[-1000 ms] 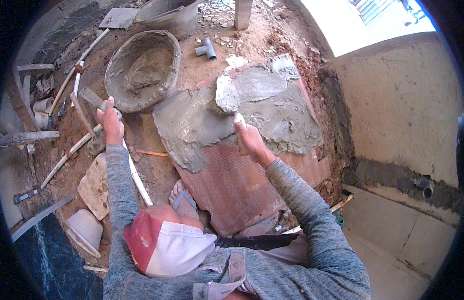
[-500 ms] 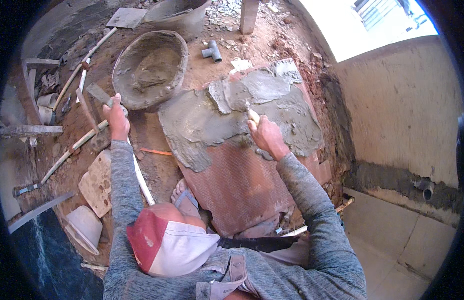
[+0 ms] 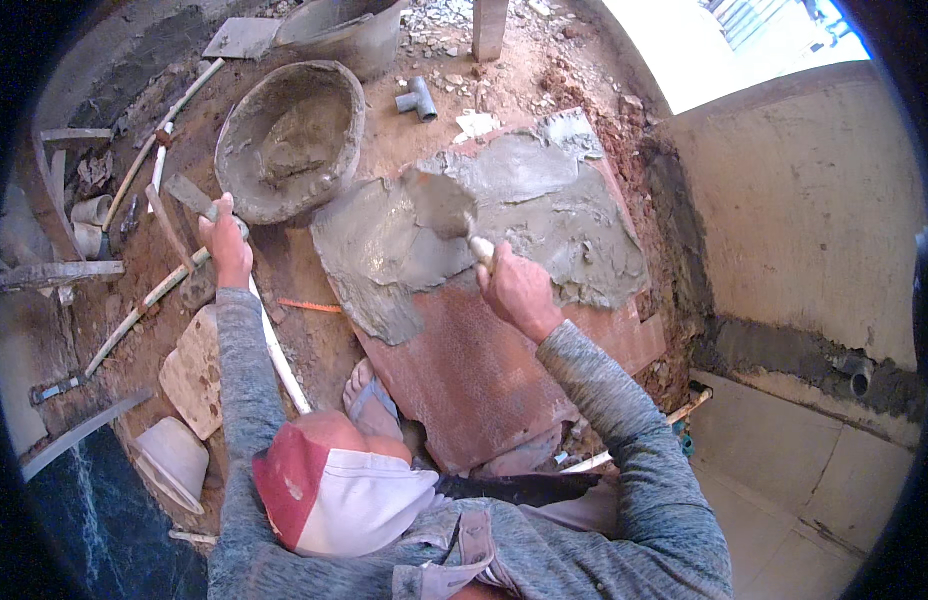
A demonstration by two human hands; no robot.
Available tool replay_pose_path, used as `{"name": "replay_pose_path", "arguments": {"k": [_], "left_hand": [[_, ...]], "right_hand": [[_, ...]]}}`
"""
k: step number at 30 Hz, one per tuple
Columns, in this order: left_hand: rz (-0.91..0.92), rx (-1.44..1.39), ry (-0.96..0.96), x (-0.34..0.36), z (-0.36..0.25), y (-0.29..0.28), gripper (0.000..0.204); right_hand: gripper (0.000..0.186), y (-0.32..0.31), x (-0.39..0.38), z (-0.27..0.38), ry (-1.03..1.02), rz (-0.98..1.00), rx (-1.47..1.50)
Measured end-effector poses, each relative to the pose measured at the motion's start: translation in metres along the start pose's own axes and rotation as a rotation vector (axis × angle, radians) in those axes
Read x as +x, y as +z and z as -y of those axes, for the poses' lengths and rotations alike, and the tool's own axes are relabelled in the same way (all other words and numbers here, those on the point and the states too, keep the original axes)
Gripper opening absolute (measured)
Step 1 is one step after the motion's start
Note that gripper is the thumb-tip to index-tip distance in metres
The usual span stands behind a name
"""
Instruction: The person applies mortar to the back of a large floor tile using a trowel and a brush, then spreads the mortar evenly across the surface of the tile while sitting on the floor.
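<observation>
The reddish tile (image 3: pixel 484 380) fills the middle of the frame, lying flat on the dirt floor, its upper half spread with wet grey mortar (image 3: pixel 544 210) and its lower half bare. At the upper left of the frame a round mortar pan (image 3: pixel 289 135) sits on the ground, just beside the tile's upper left corner. A long white pipe (image 3: pixel 279 355) runs diagonally across the left of the frame, passing under the left forearm.

The right arm, in a grey sleeve, comes up from the lower right and bends at the elbow, forearm stretched over the bare part of the tile. The right hand (image 3: pixel 519 290) is closed around the handle of a trowel (image 3: pixel 439 205), knuckles up; the blade lies on the mortar just left of centre, coated in grey.

The left arm reaches straight up the left side of the frame. The left hand (image 3: pixel 227 240) rests near the pan's lower rim, fingers curled about what looks like a small flat tool (image 3: pixel 191 195), though the grip is hard to make out at this angle.

A small grey pipe fitting (image 3: pixel 416 98) lies at the top centre.
</observation>
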State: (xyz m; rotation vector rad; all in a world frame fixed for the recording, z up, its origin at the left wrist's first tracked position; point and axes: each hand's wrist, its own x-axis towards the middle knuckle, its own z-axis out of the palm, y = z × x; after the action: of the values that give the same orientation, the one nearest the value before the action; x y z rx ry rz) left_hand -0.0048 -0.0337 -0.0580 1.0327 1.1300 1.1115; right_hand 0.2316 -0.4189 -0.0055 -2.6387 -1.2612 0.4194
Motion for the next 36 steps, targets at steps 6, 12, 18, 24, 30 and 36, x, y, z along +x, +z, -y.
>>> {"name": "replay_pose_path", "arguments": {"k": [6, 12, 18, 24, 30, 36], "left_hand": [[-0.074, 0.012, 0.060, 0.002, 0.004, 0.002, 0.019], [-0.040, 0.017, 0.020, -0.001, 0.004, 0.004, 0.020], [-0.058, 0.021, 0.000, 0.017, 0.017, -0.010, 0.022], [-0.051, 0.031, 0.055, 0.028, 0.032, -0.017, 0.037], [-0.038, -0.006, 0.036, 0.012, 0.019, -0.001, 0.028], [-0.079, 0.009, 0.037, 0.007, 0.014, 0.001, 0.024]], "right_hand": [[0.035, -0.031, 0.019, -0.030, 0.104, -0.007, -0.091], [0.039, -0.052, 0.033, -0.065, 0.224, -0.011, -0.154], [0.044, -0.060, 0.043, -0.089, 0.313, -0.040, -0.098], [0.044, -0.067, 0.045, -0.119, 0.389, -0.063, -0.146], [0.048, -0.070, 0.034, -0.141, 0.518, -0.061, -0.168], [0.052, -0.079, 0.028, -0.163, 0.578, -0.074, -0.177]]}}
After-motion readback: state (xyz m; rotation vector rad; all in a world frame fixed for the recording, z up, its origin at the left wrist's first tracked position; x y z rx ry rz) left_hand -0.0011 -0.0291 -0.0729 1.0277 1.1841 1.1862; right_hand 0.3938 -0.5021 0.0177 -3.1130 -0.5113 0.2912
